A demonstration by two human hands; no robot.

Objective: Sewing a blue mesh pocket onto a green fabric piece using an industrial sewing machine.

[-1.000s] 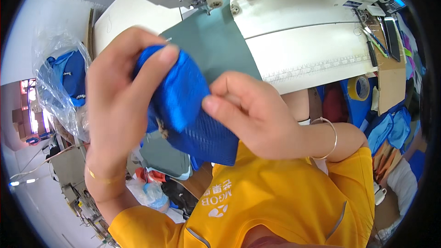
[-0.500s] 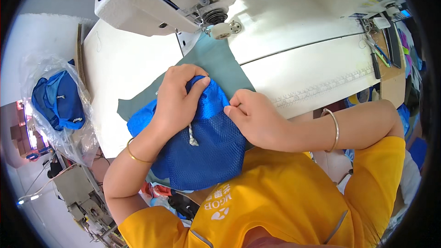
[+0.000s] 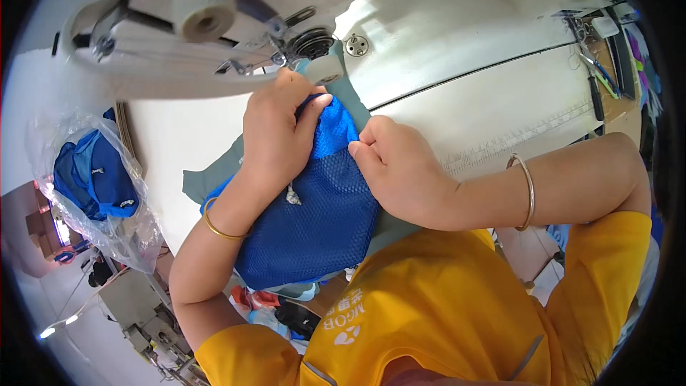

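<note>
Pinching a blue mesh pouch [image 3: 314, 214], left fingers [image 3: 311, 116] and right fingers [image 3: 366, 159], left forearm [image 3: 211, 257] hiding part.

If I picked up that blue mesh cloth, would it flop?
Probably: the blue mesh cloth has a bright blue band that wrinkles where pinched. It's likely light, looking thin and netted. The band's shine suggests it might be slippery.

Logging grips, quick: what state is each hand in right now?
Left hand: closed, holding the blue mesh pouch by its top.
Right hand: closed, pinching that pouch's right edge.
</note>
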